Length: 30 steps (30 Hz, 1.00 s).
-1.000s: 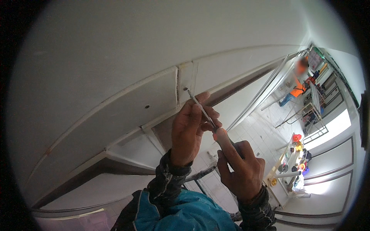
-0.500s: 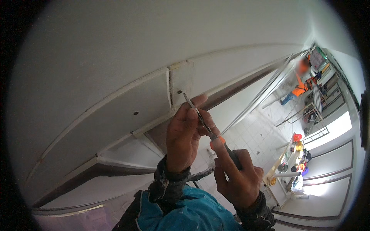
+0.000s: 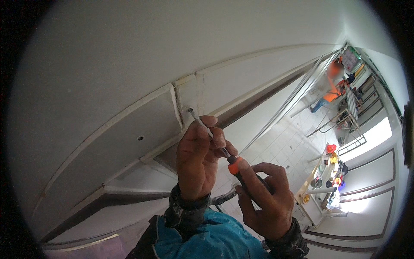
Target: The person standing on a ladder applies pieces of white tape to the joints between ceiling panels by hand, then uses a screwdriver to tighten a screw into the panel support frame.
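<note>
A screwdriver with an orange and black handle and a thin metal shaft slants up and to the left. My right hand is closed around its handle, the index finger lying along the orange collar. Higher up, my left hand pinches the shaft between thumb and fingers. The tip reaches a small dark screw head or hole in a narrow white panel strip; which of the two it is, I cannot tell. Left of my hands, another dark round spot marks the neighbouring grey-white panel.
A brown-edged recess runs beside the panels. Far below on the right, a table bears helmets, bowls and tools. Beyond it stands a metal scaffold frame, with a person in an orange vest near it. Pale tiles cover the floor.
Both hands and the screwdriver have shifted left relative to the view, and the tip has come from beside the dark spot onto it. The view itself has moved slightly.
</note>
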{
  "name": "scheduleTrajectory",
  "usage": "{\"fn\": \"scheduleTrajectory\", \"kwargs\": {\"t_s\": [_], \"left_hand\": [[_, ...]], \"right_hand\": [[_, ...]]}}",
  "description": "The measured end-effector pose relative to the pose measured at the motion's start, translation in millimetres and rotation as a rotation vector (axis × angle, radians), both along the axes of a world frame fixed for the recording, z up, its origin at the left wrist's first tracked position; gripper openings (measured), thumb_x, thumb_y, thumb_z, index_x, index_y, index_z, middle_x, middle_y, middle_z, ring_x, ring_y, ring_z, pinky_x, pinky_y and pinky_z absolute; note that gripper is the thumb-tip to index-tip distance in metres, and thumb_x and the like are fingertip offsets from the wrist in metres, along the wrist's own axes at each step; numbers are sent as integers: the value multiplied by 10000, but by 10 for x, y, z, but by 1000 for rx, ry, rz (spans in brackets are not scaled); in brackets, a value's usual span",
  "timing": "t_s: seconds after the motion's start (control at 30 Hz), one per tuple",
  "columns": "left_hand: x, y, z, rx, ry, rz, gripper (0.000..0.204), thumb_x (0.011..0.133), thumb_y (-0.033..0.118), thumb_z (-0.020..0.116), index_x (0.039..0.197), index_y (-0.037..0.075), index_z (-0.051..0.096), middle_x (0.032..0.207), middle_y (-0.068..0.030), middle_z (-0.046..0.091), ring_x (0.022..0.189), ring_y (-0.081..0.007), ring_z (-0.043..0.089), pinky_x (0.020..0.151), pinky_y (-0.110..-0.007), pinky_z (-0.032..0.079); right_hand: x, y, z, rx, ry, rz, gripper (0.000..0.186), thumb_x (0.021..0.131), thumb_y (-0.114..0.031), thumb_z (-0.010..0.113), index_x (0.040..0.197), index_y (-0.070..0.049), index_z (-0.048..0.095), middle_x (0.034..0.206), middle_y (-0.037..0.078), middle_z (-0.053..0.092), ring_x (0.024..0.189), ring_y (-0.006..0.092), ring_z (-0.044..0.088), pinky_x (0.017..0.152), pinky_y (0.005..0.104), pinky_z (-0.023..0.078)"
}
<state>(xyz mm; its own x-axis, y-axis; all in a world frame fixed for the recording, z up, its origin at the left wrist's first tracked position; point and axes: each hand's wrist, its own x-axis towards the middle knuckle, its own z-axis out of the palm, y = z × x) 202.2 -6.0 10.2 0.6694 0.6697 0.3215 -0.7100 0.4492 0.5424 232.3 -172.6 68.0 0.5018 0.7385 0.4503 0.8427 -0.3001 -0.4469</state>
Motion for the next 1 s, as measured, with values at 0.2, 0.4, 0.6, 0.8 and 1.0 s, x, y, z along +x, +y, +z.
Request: {"fn": "scheduleTrajectory", "kwargs": {"t_s": [0.2,0.4,0.6,0.8,1.0], "left_hand": [[0,1,5,-234,-171,-220,149,1012,187,558,1139,110,541,847,-48,638,781,-209,719,754,-404,603],[68,76,-61,-382,-413,-490,156,1031,198,519,1148,95,512,916,-75,677,899,-282,735,846,-499,607],[74,30,-76,-414,-419,-539,213,1028,195,521,1194,63,500,952,-108,679,957,-281,724,950,-506,572],[-45,-60,31,-525,-360,-497,150,992,121,577,1130,62,575,948,-82,681,912,-216,722,879,-413,587],[43,57,-3,-404,-326,-382,190,977,111,612,1153,74,551,930,-60,681,917,-201,720,859,-358,591]], "right_hand": [[-74,-29,89,-170,-570,42,472,841,-110,705,1304,-182,646,1049,152,609,725,167,625,527,257,538],[-190,18,336,-335,-423,63,528,829,-97,744,1333,-104,588,1035,147,595,781,203,642,593,294,572],[-104,-13,354,-192,-273,102,551,874,8,620,1414,-57,529,956,143,587,707,192,621,554,297,561],[-291,111,438,353,949,105,417,1070,-256,427,1361,25,527,747,23,598,552,36,442,495,181,356],[-192,78,480,30,369,4,480,802,-151,802,1258,-172,653,1015,135,633,679,132,622,553,253,547]]}}
